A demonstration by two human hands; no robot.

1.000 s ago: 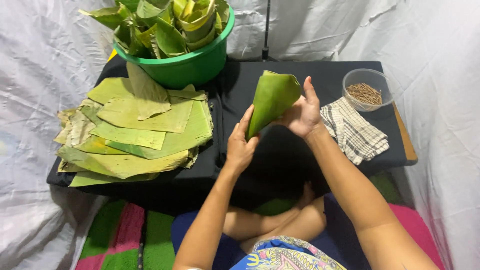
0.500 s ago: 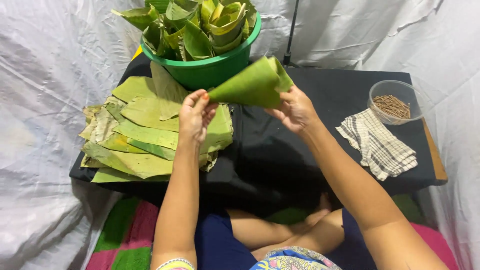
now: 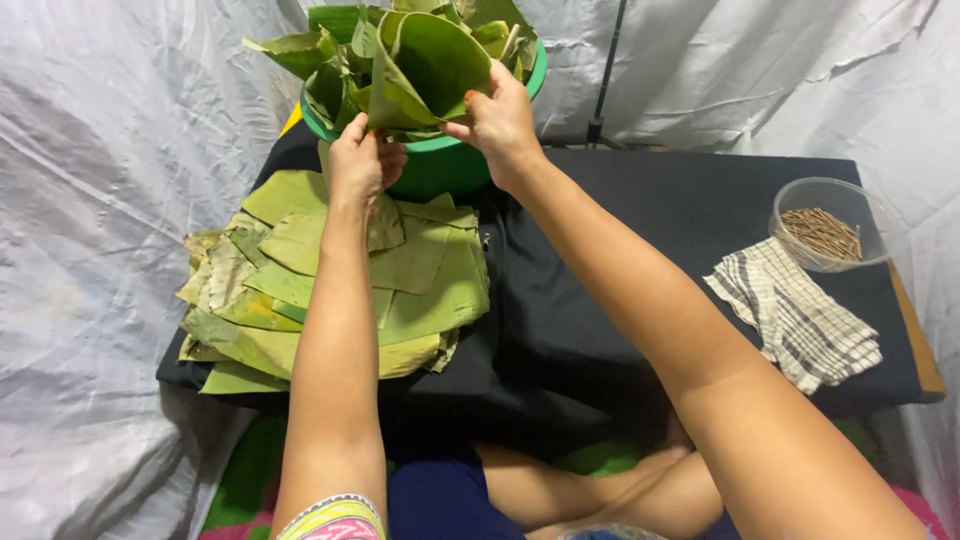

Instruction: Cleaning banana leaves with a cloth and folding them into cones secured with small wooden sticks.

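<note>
Both hands hold one folded leaf cone (image 3: 425,65) over the green basin (image 3: 440,165): the left hand (image 3: 360,165) pinches its lower tip with closed fingers, and the right hand (image 3: 500,120) grips the rim edge, thumb and fingers closed on it. The cone's long axis slants from tip at lower left to mouth at upper right, the opening facing the camera. It sits among other cones in the basin, beyond the stack of flat leaves (image 3: 340,280) on the black table (image 3: 620,260).
</note>
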